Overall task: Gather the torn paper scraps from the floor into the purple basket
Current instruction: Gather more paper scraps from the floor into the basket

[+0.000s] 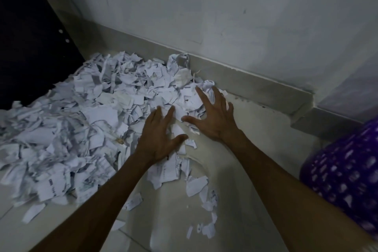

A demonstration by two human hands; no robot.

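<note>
A big heap of torn white paper scraps (86,112) covers the floor from the left edge to the wall's skirting. My left hand (159,137) lies on the heap's right edge with fingers spread and straight. My right hand (214,112) is spread wide over the scraps near the skirting, fingers pointing up-left. Neither hand grips any paper. The purple basket (345,172), with a perforated wall, stands at the right edge, only partly in view.
A dark panel (30,37) stands at the far left behind the heap. A pale wall with a grey skirting (255,82) runs diagonally behind. Loose scraps (204,200) lie scattered on the bare floor between my forearms.
</note>
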